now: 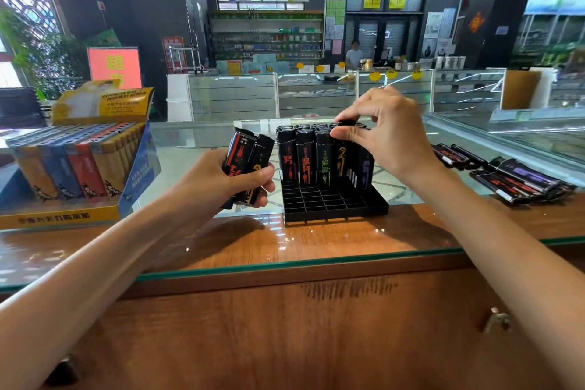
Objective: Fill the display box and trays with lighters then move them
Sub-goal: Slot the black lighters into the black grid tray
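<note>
Glass counter point(221, 247): left hand point(218, 182) grips lighters point(245, 161); right hand point(391, 133) pinches lighter point(343, 160) in gridded tray point(332, 203).

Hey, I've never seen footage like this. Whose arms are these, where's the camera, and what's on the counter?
No machine here: a person wears one camera on the head, looking forward and down, so both arms are their own. The left hand grips a bunch of black lighters. The right hand pinches the top of one lighter standing in a black slotted tray, back rows filled, front slots empty. Loose lighters lie at the right; a display box of coloured lighters stands at the left, all on a glass counter.
</note>
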Available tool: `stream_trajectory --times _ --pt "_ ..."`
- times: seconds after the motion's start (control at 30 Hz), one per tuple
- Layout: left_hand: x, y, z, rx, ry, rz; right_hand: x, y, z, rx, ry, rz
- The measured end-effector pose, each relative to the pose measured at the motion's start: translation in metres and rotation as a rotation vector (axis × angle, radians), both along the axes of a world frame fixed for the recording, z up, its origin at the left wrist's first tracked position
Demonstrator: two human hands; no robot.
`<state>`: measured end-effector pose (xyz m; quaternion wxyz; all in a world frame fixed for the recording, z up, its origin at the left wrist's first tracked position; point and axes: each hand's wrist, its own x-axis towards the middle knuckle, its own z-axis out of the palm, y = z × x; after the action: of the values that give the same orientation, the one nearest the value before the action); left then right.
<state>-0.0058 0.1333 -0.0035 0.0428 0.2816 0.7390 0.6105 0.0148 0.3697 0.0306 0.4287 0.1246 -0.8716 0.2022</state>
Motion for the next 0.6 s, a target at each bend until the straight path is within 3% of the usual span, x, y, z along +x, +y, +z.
stream_trajectory --times 0.3,0.6 --pt "-0.003 -0.002 -0.003 0.020 -0.007 -0.037 0.000 0.005 0.005 0.116 -0.158 0.035" --pt "-0.003 -0.003 -0.002 0.057 -0.070 -0.089 0.006 -0.001 0.013 -0.007 -0.069 -0.014"
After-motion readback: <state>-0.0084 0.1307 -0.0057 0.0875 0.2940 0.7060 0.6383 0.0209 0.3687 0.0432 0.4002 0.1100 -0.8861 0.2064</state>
